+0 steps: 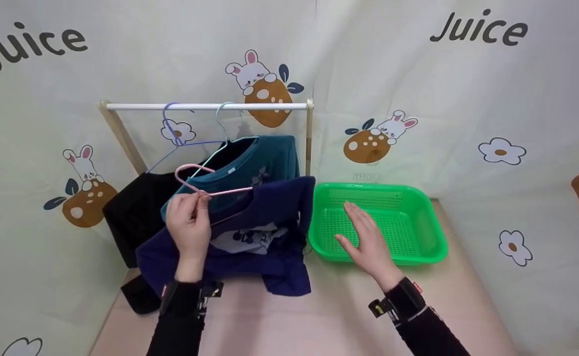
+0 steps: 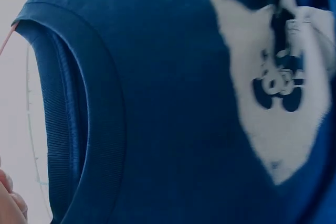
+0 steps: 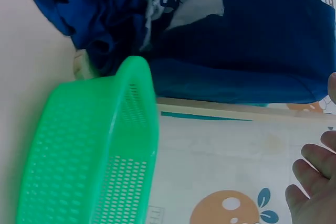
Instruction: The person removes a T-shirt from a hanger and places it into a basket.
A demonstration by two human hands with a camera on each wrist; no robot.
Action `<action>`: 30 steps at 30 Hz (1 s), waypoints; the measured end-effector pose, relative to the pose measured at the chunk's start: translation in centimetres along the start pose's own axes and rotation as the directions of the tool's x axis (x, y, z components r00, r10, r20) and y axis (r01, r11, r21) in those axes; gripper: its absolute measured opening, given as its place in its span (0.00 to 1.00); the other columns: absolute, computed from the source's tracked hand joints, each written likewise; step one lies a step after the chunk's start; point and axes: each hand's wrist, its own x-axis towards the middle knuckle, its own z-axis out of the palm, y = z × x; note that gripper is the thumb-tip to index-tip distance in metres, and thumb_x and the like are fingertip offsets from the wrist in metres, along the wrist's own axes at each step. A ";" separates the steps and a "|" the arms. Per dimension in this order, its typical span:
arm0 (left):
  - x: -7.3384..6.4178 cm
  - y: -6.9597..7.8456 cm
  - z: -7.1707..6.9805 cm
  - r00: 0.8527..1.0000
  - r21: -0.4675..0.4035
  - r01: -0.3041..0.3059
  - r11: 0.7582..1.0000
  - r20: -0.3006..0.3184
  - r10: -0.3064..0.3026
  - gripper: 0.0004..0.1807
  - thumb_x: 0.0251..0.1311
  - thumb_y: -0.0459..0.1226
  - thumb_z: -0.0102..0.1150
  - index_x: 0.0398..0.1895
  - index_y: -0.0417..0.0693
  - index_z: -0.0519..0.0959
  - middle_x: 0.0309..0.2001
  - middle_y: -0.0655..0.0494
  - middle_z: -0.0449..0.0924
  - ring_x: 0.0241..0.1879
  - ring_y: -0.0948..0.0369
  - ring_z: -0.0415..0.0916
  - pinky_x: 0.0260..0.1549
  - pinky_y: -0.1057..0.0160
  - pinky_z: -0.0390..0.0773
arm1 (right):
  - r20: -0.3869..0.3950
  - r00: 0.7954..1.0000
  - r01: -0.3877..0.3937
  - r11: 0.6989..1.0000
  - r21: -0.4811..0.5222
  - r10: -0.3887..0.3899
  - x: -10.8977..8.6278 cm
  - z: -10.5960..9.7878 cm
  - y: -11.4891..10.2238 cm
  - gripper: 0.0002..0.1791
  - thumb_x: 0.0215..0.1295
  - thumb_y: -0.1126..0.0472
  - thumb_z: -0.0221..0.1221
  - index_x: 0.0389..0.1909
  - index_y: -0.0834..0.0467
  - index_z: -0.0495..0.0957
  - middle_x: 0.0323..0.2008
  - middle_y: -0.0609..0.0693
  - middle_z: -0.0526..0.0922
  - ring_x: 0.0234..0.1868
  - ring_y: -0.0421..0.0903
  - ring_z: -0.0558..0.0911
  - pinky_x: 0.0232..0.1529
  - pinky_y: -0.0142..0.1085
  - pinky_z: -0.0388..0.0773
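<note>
My left hand [image 1: 189,225] pinches a pink hanger [image 1: 186,184] just below its hook. From the hanger hangs a navy blue T-shirt [image 1: 279,205] with a white and dark cartoon print, its lower part bunched up. In the left wrist view the shirt's ribbed collar [image 2: 102,114] fills the left half, and only a few fingertips show at the edge. My right hand [image 1: 368,244] is held over the near side of a green plastic basket [image 1: 430,232], fingers straight and thumb apart, holding nothing. The right wrist view shows its fingers [image 3: 315,169] spread beside the shirt.
A clothes rack with a white bar [image 1: 146,106] and wooden posts stands behind the shirt. On it hang a teal shirt [image 1: 277,158] on a light green hanger and a black garment [image 1: 136,207] on a blue hanger. The pale table [image 1: 349,316] extends in front.
</note>
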 end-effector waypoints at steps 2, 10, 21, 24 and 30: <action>0.5 0.5 0.1 1.000 -0.009 0.017 1.000 -0.001 -0.017 0.05 0.51 0.22 0.68 0.28 0.37 0.84 0.24 0.45 0.72 0.27 0.51 0.67 0.35 0.60 0.61 | -0.013 1.000 0.004 1.000 0.012 -0.004 0.3 -0.2 -0.1 0.40 0.59 0.62 0.68 0.70 0.68 0.62 0.68 0.64 0.67 0.68 0.63 0.66 0.64 0.59 0.60; 1.6 2.8 0.8 1.000 -0.063 0.026 0.998 0.016 -0.026 0.08 0.48 0.15 0.64 0.25 0.33 0.82 0.23 0.42 0.70 0.26 0.54 0.63 0.35 0.66 0.57 | -0.020 1.000 -0.021 0.998 0.060 0.022 1.8 -1.0 -1.0 0.41 0.64 0.59 0.66 0.73 0.66 0.58 0.70 0.62 0.65 0.69 0.61 0.65 0.64 0.58 0.61; 1.4 5.0 2.5 0.991 -0.154 -0.030 0.988 0.126 0.049 0.08 0.62 0.35 0.64 0.27 0.40 0.84 0.24 0.49 0.74 0.26 0.54 0.67 0.32 0.59 0.62 | -0.016 0.992 -0.122 0.967 0.224 0.129 3.5 -1.2 -1.9 0.42 0.67 0.65 0.62 0.75 0.68 0.49 0.59 0.66 0.74 0.56 0.58 0.78 0.55 0.48 0.75; 1.1 5.1 2.8 0.986 -0.154 -0.013 0.988 0.163 0.039 0.10 0.63 0.37 0.63 0.28 0.40 0.84 0.25 0.50 0.74 0.26 0.54 0.67 0.32 0.58 0.63 | -0.052 0.988 -0.132 0.966 0.223 0.147 3.4 -1.3 -1.8 0.36 0.68 0.67 0.60 0.73 0.67 0.56 0.44 0.62 0.80 0.45 0.55 0.83 0.47 0.46 0.79; 0.8 5.2 2.9 0.972 -0.113 0.031 0.993 0.236 -0.003 0.02 0.58 0.27 0.65 0.29 0.40 0.84 0.25 0.50 0.73 0.28 0.54 0.68 0.33 0.58 0.63 | -0.216 0.972 -0.054 0.983 0.175 0.092 2.6 -2.0 -0.4 0.17 0.64 0.76 0.60 0.53 0.65 0.80 0.45 0.58 0.85 0.39 0.50 0.85 0.38 0.35 0.79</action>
